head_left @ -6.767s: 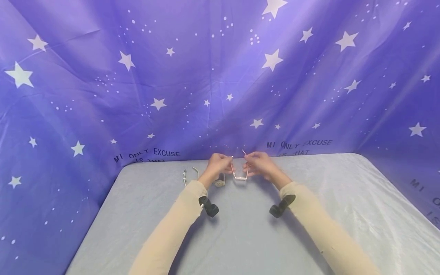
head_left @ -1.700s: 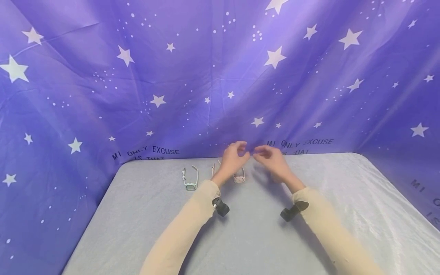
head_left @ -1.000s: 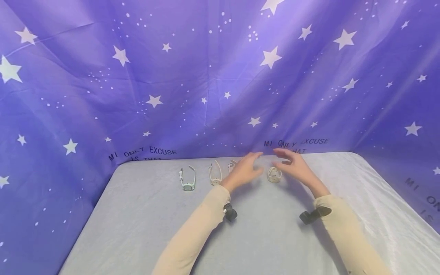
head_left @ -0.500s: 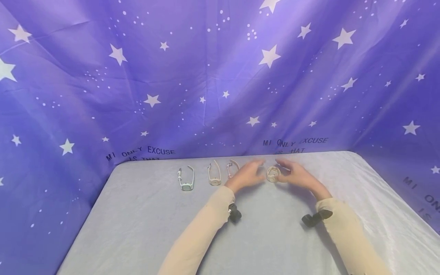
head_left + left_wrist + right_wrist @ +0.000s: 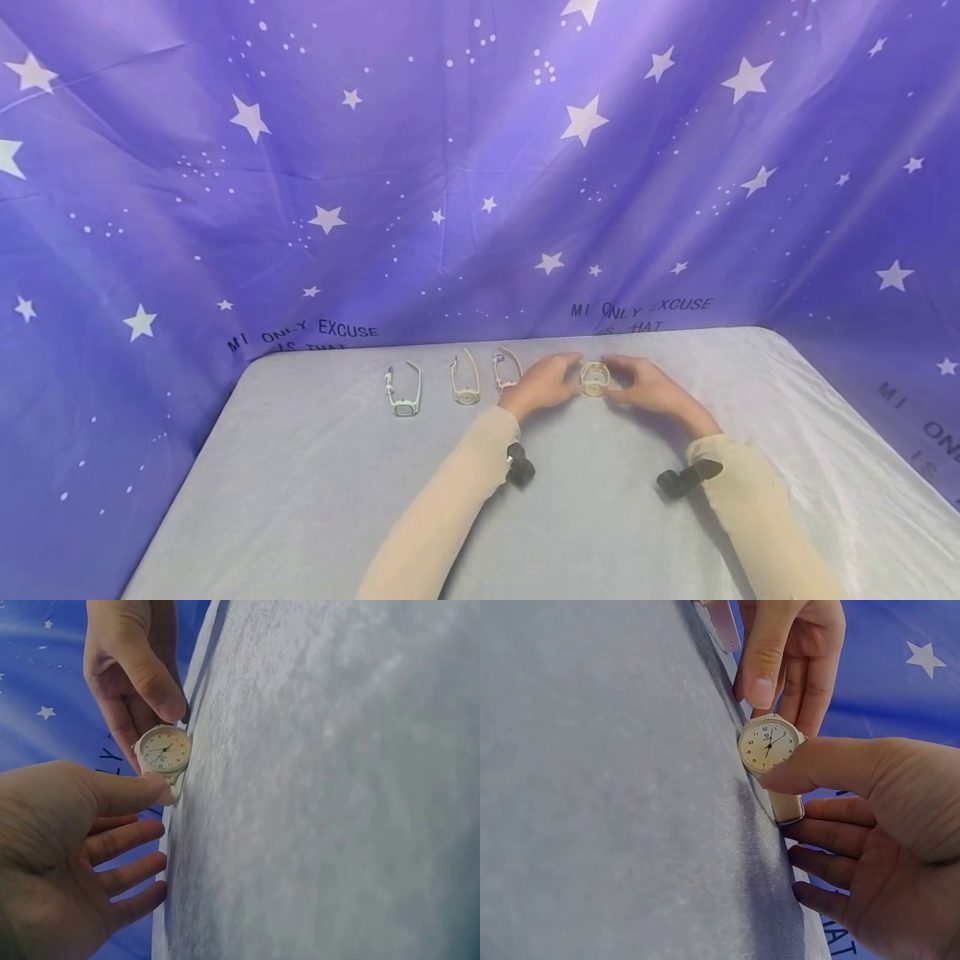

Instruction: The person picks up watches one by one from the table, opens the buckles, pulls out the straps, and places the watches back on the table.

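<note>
A cream wristwatch with a round dial stands on its side on the grey cloth, its strap forming a closed loop. My left hand is at its left side, the thumb overlapping the case edge in the left wrist view and the other fingers spread. On the opposite side is my right hand. In the right wrist view its thumb covers the dial's lower edge, while its fingertips lie right at the strap. Both hands have relaxed, fairly straight fingers framing the wristwatch.
Left of the hands, a mint-green watch and a beige watch lie with straps undone. A pink watch is partly hidden behind my left hand. The cloth-covered table ends at the purple star curtain.
The pink watch, earlier held up, now lies on the table. Both hands have moved right to the cream wristwatch, and their fingers have come in around its two sides.
</note>
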The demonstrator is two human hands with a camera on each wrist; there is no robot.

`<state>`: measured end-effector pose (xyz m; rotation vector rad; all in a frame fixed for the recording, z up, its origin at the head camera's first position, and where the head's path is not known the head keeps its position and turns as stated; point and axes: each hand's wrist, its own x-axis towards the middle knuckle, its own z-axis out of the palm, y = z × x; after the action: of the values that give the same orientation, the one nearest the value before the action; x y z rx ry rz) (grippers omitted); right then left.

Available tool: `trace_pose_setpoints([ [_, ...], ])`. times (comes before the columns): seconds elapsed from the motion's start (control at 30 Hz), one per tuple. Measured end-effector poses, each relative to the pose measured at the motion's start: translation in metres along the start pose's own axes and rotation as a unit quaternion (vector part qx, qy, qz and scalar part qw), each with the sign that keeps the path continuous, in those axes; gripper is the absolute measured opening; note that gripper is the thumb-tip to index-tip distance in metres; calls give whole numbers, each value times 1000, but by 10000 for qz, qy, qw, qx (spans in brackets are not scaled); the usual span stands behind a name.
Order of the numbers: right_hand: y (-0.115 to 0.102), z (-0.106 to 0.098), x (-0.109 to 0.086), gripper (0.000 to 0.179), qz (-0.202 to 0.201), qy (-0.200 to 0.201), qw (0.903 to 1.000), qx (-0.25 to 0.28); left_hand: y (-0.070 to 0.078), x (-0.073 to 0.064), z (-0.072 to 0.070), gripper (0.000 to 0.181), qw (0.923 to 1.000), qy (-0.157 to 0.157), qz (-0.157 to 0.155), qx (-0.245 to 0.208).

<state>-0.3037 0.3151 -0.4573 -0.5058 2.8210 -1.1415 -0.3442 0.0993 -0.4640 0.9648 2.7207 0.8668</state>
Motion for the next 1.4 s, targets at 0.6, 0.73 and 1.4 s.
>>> trace_pose_setpoints([
  [0.6, -7, 1, -2, 63, -94, 169, 9998, -96, 3, 3, 4, 46, 9983, 185, 352, 432],
  [0.73, -8, 1, -2, 63, -123, 152, 9998, -41, 2, 4, 4, 47, 9983, 176, 375, 419],
  [1.4, -6, 4, 5, 60, -201, 106, 9996, 171, -4, 4, 5, 51, 9994, 204, 227, -166],
])
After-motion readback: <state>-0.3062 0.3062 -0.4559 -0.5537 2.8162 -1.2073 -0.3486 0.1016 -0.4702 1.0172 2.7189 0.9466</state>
